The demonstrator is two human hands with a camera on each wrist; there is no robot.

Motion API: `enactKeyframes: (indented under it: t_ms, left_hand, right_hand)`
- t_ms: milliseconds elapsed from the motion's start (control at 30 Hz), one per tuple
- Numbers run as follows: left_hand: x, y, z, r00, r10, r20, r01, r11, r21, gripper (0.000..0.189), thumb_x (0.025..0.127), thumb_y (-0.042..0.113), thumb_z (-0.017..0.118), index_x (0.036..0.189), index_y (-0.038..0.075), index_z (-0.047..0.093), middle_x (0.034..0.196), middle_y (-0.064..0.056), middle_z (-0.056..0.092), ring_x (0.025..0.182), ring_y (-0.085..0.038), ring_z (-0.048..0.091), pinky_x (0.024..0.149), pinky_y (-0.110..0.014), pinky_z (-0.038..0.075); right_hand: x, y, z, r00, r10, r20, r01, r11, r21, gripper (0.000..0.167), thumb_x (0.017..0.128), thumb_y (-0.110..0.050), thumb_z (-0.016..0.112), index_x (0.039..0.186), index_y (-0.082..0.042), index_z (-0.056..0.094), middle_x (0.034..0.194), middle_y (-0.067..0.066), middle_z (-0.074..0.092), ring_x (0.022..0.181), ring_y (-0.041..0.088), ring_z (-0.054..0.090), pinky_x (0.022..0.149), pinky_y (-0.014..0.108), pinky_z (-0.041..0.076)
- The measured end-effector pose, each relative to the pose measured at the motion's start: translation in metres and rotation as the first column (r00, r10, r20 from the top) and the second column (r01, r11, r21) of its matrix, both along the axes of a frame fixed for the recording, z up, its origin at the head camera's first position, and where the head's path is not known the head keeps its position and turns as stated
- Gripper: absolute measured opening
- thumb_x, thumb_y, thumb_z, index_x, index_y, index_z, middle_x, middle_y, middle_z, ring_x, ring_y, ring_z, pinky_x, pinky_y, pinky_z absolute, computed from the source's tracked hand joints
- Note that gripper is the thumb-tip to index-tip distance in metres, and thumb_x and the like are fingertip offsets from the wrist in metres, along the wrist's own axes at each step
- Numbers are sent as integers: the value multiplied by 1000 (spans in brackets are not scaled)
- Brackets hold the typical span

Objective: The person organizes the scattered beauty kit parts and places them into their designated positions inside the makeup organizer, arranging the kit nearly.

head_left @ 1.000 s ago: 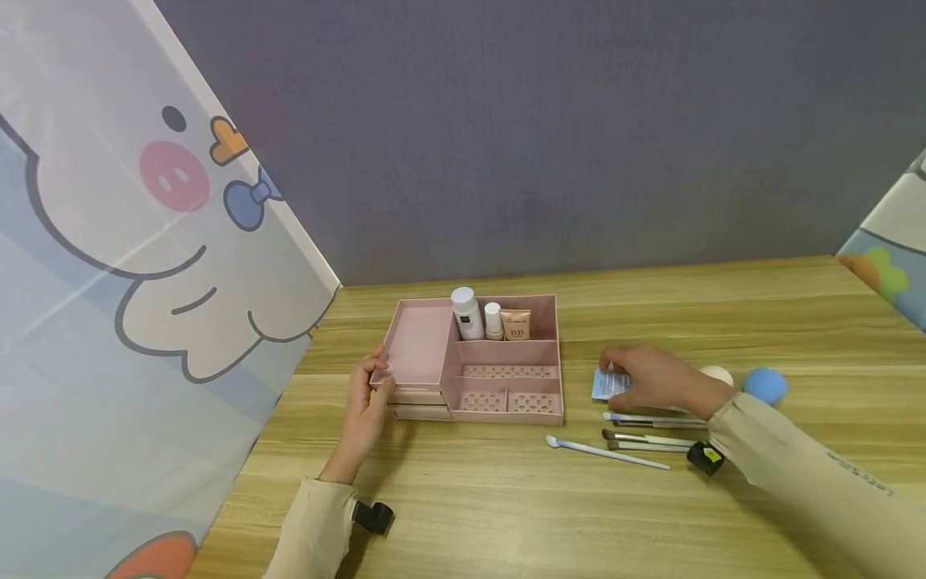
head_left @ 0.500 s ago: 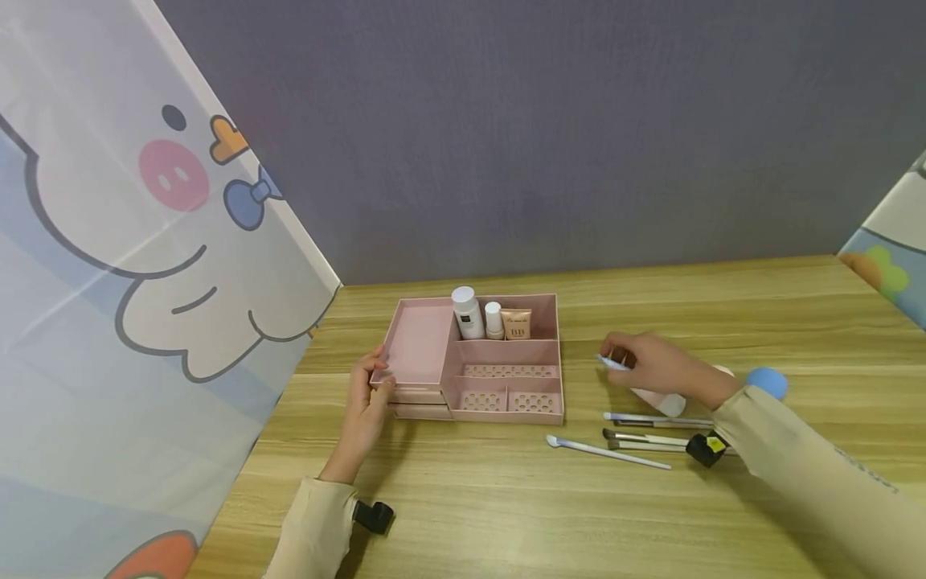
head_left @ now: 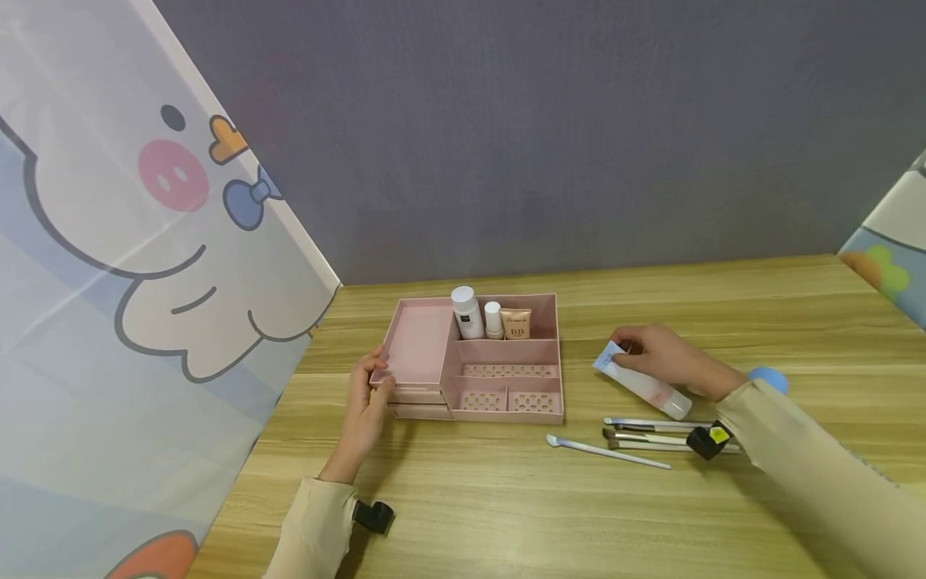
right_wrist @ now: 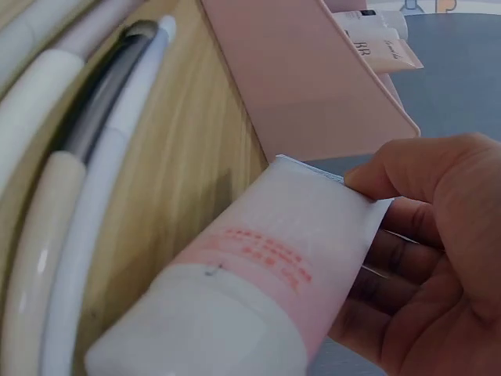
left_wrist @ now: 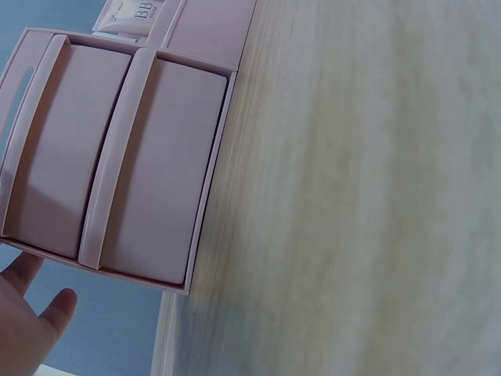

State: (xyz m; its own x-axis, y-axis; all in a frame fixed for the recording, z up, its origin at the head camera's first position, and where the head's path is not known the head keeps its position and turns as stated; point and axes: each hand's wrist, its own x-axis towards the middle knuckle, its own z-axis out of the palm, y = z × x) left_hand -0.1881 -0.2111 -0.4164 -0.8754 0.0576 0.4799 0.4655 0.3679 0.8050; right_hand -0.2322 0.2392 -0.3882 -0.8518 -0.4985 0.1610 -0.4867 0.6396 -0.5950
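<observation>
My right hand (head_left: pixel 661 354) pinches a squeeze tube (head_left: pixel 642 383) near its flat blue end, thumb on one face and fingers behind. In the right wrist view the tube (right_wrist: pixel 266 251) shows a white cap, a pink band and red print. My left hand (head_left: pixel 367 406) rests against the left front corner of a pink desktop organizer (head_left: pixel 415 342), fingers along its side and thumb at the top front edge. The left wrist view shows the two drawer fronts of the organizer (left_wrist: pixel 160 172), with my fingertips (left_wrist: pixel 59 309) at its side.
A white bottle (head_left: pixel 467 315), a small white-capped bottle (head_left: pixel 493 320) and a BB cream tube (head_left: pixel 516 324) stand in the organizer's back compartment. Several makeup brushes (head_left: pixel 608 453) lie in front of my right hand. A blue sponge (head_left: pixel 768 379) sits partly behind my right sleeve.
My right hand has lifted and turned the tube, so its printed body and white cap now show below the hand. My left hand and the organizer have stayed put.
</observation>
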Motion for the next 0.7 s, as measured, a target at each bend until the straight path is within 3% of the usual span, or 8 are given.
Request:
enactKeyframes:
  t_ms: [700]
  left_hand:
    - [-1, 1, -2, 1000, 3, -6, -3, 1000, 24, 18, 96, -4, 48, 113, -8, 42, 147, -26, 38, 140, -40, 29, 95, -20, 29]
  right_hand:
    - [0, -6, 16, 996, -73, -52, 70, 996, -52, 12, 92, -5, 68, 102, 2, 67, 85, 4, 67, 77, 17, 59, 60, 27, 46]
